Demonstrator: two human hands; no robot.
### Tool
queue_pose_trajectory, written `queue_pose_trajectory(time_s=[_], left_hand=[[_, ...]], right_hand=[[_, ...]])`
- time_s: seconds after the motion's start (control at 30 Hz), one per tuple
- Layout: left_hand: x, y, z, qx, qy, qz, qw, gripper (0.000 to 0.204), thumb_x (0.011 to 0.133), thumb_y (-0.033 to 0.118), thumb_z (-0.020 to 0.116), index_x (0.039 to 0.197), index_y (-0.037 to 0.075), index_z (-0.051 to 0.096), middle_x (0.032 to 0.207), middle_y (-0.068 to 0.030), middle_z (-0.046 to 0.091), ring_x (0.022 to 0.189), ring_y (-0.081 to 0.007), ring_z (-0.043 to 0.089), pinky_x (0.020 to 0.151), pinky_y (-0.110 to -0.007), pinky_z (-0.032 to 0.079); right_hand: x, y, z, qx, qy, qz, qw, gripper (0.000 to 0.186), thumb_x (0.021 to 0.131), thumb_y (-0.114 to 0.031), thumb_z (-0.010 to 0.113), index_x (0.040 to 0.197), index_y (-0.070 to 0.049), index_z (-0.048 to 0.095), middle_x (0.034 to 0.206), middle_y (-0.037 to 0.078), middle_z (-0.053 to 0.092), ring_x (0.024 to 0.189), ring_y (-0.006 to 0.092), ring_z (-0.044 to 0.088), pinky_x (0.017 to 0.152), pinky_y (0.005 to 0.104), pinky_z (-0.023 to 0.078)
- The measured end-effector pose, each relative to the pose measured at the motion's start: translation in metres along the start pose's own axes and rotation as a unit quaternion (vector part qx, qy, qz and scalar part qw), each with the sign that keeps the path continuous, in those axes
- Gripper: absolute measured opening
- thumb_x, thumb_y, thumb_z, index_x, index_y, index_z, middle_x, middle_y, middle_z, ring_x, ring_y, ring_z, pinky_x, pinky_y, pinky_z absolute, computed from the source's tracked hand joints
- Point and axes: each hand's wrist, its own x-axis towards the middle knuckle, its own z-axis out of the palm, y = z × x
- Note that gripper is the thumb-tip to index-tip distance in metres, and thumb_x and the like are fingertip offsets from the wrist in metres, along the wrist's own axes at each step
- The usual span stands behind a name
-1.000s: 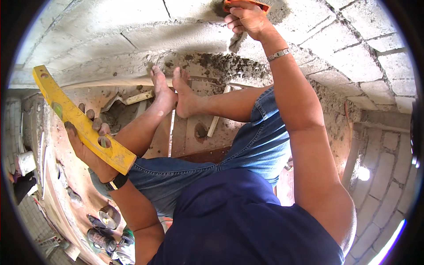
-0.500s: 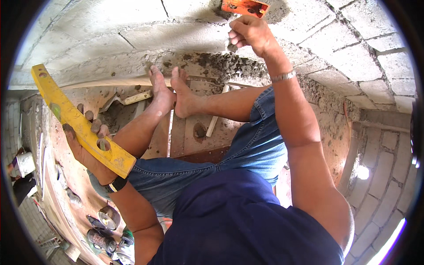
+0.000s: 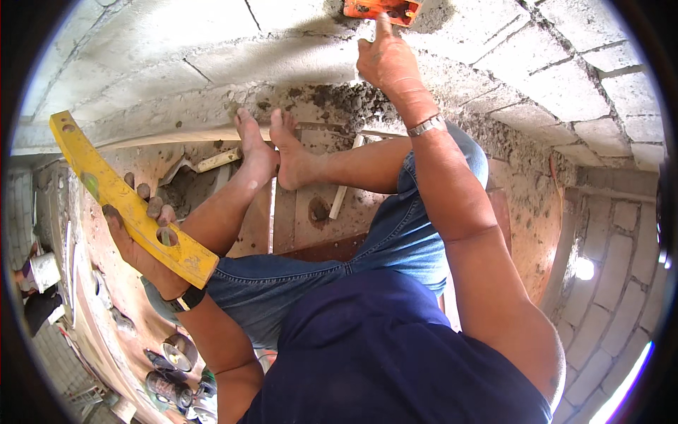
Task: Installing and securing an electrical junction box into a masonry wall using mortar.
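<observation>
My left hand (image 3: pixel 133 256) grips a yellow spirit level (image 3: pixel 116 194), its fingers wrapped round the edges. The level lies slanted across the left side, over my forearm, with its far end raised toward the wall. At the top, my right hand (image 3: pixel 390 65) reaches to an orange electrical box (image 3: pixel 364 10) set in the block wall. Its index finger is stretched out and touches the box's near edge. The other fingers are folded under the palm; whether mortar is still in them is hidden. Wet grey mortar (image 3: pixel 441 15) surrounds the box.
Pale block wall (image 3: pixel 296 63) runs across the front, with mortar crumbs (image 3: pixel 367 102) at its foot. My bare feet (image 3: pixel 282 155) rest on a stained board floor. A scrap strip (image 3: pixel 347 177) lies beside my leg. Cans (image 3: pixel 178 352) stand at lower left; another block wall (image 3: pixel 614 268) rises at right.
My right hand has moved slightly left and turned over. Its fingers pinched a lump of grey mortar before; now the index finger points against the box. The left hand and level stay nearly still.
</observation>
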Motion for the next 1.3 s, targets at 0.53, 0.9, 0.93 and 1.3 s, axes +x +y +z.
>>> queue_pose_trajectory(time_s=[0.53,0.9,0.93,1.3], left_hand=[[0.001,-0.002,-0.004,-0.017,-0.019,-0.007,1.0,0.061,0.096,0.04,0.047,0.134,-0.005,0.034,0.1,-0.0139,0.05,0.071,-0.0147,0.051,0.052,-0.023,0.046],[0.002,-0.003,-0.006,-0.025,-0.018,-0.022,0.999,0.061,0.097,0.042,0.045,0.133,-0.006,0.036,0.096,-0.013,0.05,0.068,-0.0142,0.05,0.052,-0.023,0.045],[0.002,-0.003,-0.004,-0.025,-0.023,-0.026,0.999,0.061,0.097,0.042,0.045,0.134,-0.006,0.035,0.096,-0.013,0.05,0.068,-0.0144,0.05,0.052,-0.023,0.045],[-0.003,-0.004,-0.003,-0.037,-0.005,-0.021,0.999,0.063,0.097,0.04,0.046,0.137,-0.006,0.031,0.099,-0.0131,0.048,0.071,-0.0159,0.049,0.053,-0.024,0.045]], right_hand=[[-0.002,0.027,-0.008,0.063,0.053,0.02,0.996,0.068,0.087,-0.032,0.053,0.141,0.001,0.028,0.12,0.03,0.055,0.113,0.041,0.055,0.099,0.042,0.042],[0.014,0.009,-0.008,0.131,0.07,0.032,0.988,0.073,0.084,-0.034,0.058,0.136,0.009,0.031,0.114,0.036,0.055,0.11,0.0447,0.055,0.097,0.0433,0.044],[0.014,0.008,-0.008,0.14,0.075,0.029,0.987,0.073,0.084,-0.034,0.059,0.134,0.011,0.031,0.112,0.036,0.056,0.109,0.0451,0.056,0.096,0.0436,0.044],[0.028,0.009,0.018,0.149,0.14,0.056,0.977,0.071,0.084,-0.031,0.061,0.131,0.014,0.031,0.099,0.034,0.061,0.095,0.0416,0.064,0.082,0.0433,0.053]])
